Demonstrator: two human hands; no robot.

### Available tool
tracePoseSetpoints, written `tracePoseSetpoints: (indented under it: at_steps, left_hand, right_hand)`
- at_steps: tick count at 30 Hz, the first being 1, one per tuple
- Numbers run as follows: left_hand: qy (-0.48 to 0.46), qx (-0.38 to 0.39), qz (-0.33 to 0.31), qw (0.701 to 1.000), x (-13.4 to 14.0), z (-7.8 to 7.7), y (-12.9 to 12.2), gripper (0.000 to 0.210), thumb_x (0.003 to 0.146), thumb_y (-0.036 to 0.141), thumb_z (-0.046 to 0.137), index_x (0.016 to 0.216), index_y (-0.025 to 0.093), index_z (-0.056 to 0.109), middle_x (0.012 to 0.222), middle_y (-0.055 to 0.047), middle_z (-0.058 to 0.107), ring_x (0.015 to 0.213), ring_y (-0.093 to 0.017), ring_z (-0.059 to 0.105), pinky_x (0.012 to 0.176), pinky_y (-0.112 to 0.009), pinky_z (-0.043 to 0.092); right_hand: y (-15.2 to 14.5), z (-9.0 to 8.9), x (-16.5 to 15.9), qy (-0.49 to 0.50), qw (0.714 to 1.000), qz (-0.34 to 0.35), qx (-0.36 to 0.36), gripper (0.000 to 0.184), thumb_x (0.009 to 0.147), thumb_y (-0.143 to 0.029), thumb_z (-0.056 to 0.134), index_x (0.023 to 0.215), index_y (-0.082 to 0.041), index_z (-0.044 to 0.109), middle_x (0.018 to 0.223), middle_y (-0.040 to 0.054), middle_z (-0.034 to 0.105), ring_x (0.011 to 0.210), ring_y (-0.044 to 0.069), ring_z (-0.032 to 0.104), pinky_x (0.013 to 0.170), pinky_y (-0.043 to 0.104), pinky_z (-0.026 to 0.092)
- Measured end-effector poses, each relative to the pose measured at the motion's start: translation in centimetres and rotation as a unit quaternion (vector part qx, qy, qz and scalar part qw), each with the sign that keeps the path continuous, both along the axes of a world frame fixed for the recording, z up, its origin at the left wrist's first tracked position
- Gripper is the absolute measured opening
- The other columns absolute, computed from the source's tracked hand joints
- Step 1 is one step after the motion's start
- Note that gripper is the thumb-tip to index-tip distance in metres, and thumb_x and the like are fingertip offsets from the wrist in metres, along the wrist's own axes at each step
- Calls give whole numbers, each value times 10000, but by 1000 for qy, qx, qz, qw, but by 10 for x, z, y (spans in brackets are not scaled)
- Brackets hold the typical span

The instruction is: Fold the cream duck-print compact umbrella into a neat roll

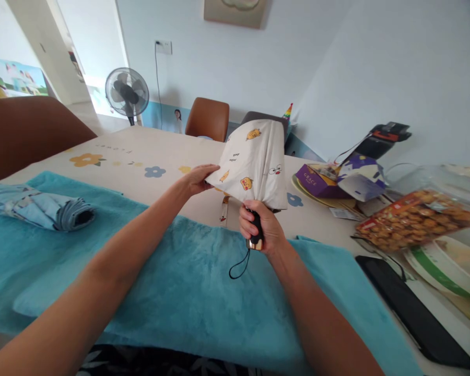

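A white folding umbrella (254, 162) with small yellow duck prints is held up over the table, its canopy loose and partly fanned out. My right hand (264, 224) is wrapped round its black handle (256, 230), which has a gold-coloured end and a dangling black wrist loop (239, 274). At the canopy's left lower edge, my left hand (201, 178) pinches the fabric between thumb and fingers. A printed closing strap (224, 209) hangs down below the canopy. Under both arms a turquoise plush cloth (203, 292) covers the near part of the table.
Left on the cloth lies a rolled light-blue bundle (39, 206). To the right are a black phone-like slab (415, 308), a bowl (446, 266), a tub of brown snacks (419, 219) and a purple box (321, 180). Chairs (207, 117) and a fan (127, 93) stand beyond the table.
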State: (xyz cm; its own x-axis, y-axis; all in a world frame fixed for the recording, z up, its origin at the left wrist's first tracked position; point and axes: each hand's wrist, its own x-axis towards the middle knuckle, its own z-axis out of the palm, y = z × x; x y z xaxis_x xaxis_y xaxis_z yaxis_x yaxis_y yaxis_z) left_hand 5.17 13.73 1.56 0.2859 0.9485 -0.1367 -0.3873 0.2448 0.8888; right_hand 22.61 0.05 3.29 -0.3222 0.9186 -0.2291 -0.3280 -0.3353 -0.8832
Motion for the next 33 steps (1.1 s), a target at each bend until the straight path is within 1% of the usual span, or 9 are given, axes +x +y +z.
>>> tracePoseSetpoints:
  at_steps: [4,7,11,14,18,20,22,25,33]
  left_hand:
    - [69,91,83,990,17,-13,-7,134,805,219,590,708,172,510,511,48,463,386,-48,386,336,-161,236]
    - [177,112,92,974,27,-25,-12,142,832,241,551,715,173,506,512,54,427,384,-50,339,337,-168,230]
    - [229,125,98,960,30,-33,-9,147,845,262,510,730,171,521,561,33,443,433,-74,371,386,-199,295]
    - [294,115,178,932,28,-25,-4,21,790,156,521,775,164,533,710,-14,548,601,-115,502,561,-253,425]
    - [298,200,320,877,38,8,-21,153,766,63,467,856,176,519,884,-34,597,846,-139,557,815,-288,428]
    - [241,252,290,891,51,27,-41,129,801,105,463,890,175,525,926,-38,604,909,-137,562,854,-279,417]
    - [209,247,208,923,65,42,-61,69,817,232,537,860,177,533,893,-35,606,909,-155,570,843,-289,423]
    - [179,211,112,954,77,48,-78,202,778,348,629,751,178,525,772,-21,592,849,-174,579,797,-301,436]
    - [-9,94,13,995,67,49,-72,265,698,386,722,754,158,600,655,-46,630,739,-190,626,702,-310,492]
  right_hand:
    - [3,2,5,32,999,-20,5,438,771,-449,575,463,-210,377,345,-76,271,295,47,208,313,181,291]
    - [5,2,8,63,998,-29,0,477,754,-505,606,474,-209,358,347,-83,280,283,41,205,297,175,295]
    - [4,3,9,94,996,-11,-2,432,760,-395,619,486,-209,342,353,-94,277,269,38,225,296,165,322]
    - [3,5,8,96,995,-15,2,391,758,-356,598,489,-206,357,362,-91,298,266,38,243,289,168,320]
    - [3,5,5,70,996,-52,-10,352,734,-350,603,501,-200,386,387,-86,342,269,36,267,279,177,314]
    - [3,3,2,49,996,-73,-14,342,725,-345,616,507,-198,397,395,-82,364,274,40,281,276,185,316]
    - [2,-1,-3,32,995,-89,-8,327,708,-337,636,513,-199,412,392,-78,381,281,49,301,279,195,329]
    - [0,-5,-9,23,996,-91,14,283,667,-316,662,526,-196,448,392,-75,408,285,56,319,290,201,343]
    - [-2,-6,-4,27,992,120,-1,336,755,-317,541,464,-190,432,309,-75,315,260,49,260,298,174,335]
